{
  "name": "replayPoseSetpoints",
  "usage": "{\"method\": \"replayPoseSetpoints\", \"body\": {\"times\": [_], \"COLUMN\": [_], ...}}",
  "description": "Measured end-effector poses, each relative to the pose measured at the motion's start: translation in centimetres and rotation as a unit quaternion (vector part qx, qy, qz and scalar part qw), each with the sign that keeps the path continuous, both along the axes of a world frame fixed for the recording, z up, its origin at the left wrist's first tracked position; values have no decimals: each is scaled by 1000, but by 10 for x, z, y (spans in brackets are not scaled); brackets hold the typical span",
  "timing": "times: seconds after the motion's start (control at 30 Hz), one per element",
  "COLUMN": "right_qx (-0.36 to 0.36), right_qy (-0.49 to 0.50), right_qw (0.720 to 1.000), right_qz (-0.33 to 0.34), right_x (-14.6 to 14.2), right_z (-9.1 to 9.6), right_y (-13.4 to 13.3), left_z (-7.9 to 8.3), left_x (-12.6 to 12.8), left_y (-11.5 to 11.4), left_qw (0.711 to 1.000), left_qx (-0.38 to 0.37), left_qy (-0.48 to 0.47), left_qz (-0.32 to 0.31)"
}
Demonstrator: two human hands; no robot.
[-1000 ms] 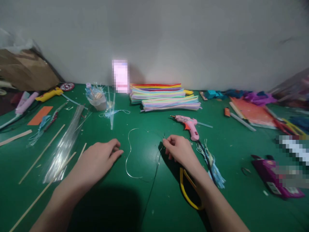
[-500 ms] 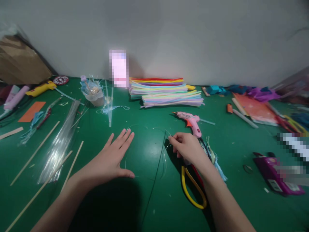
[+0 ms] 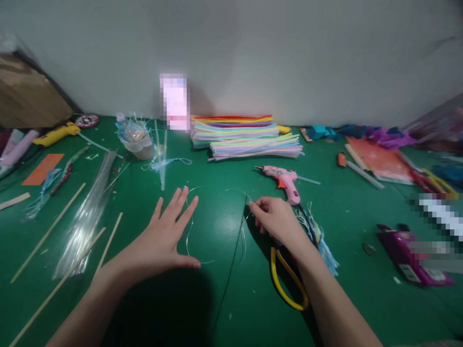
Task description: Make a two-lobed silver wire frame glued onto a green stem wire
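Observation:
A thin clear wire (image 3: 187,239) forms a loose loop on the green tabletop between my hands. One side of it curves past the fingers and thumb of my left hand (image 3: 168,236), which is spread open, palm down. At the loop's other side, the fingertips of my right hand (image 3: 271,215) are pinched together on the wire. Scissors with yellow handles (image 3: 274,277) lie partly hidden under my right hand and wrist. Just beyond that hand rests a pink glue gun (image 3: 285,180), its nozzle pointing left.
Wooden sticks (image 3: 50,231) and a bundle of clear strands (image 3: 85,217) lie at left. Behind them stands a cup (image 3: 139,144) of small pieces. Colourful pipe cleaners (image 3: 253,147) are stacked by the wall. Blue tassels (image 3: 323,246) and a purple packet (image 3: 405,258) are at right.
The view has shifted slightly left-to-right, so things sit a little further left. My left hand's fingers have moved slightly away from me; my right hand keeps its pinch.

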State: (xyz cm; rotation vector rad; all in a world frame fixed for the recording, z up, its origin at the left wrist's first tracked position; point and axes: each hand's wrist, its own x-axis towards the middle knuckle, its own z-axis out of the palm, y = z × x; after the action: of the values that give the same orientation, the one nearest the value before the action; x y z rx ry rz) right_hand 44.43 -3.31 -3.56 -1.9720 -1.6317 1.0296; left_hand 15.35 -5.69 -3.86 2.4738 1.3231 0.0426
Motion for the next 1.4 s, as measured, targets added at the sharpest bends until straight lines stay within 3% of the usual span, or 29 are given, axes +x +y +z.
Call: {"method": "replayPoseSetpoints", "body": {"times": [0.13,0.23,0.33,0.47,0.63,0.83,1.0,1.1,1.23,1.4], "right_qx": [-1,3,12,11,-39,-105,-82,-47,-12,-5], "right_qy": [-3,-13,-31,-49,-26,-68,-140,-180,-214,-230], "right_qw": [1000,1000,999,999,999,992,986,981,976,973], "right_qz": [9,22,24,3,6,15,36,47,41,34], "right_x": [-3,-3,1,13,27,24,11,6,9,18], "right_z": [1,4,5,6,6,4,7,13,19,21], "right_y": [0,-2,-6,-10,-8,5,9,6,-4,-11], "left_z": [5,-3,-16,-27,-31,-42,-32,-20,-11,-10], "left_x": [27,54,68,67,73,95,87,65,42,45], "left_y": [-31,-68,-93,-98,-100,-117,-111,-93,-63,-53], "left_qw": [995,961,938,945,947,953,958,963,961,963], "left_qx": [91,175,229,225,250,282,262,248,228,189], "left_qy": [-23,-48,-24,-18,-19,-17,-34,-11,26,11], "left_qz": [-29,-209,-258,-236,-201,-106,-109,-108,-154,-190]}}
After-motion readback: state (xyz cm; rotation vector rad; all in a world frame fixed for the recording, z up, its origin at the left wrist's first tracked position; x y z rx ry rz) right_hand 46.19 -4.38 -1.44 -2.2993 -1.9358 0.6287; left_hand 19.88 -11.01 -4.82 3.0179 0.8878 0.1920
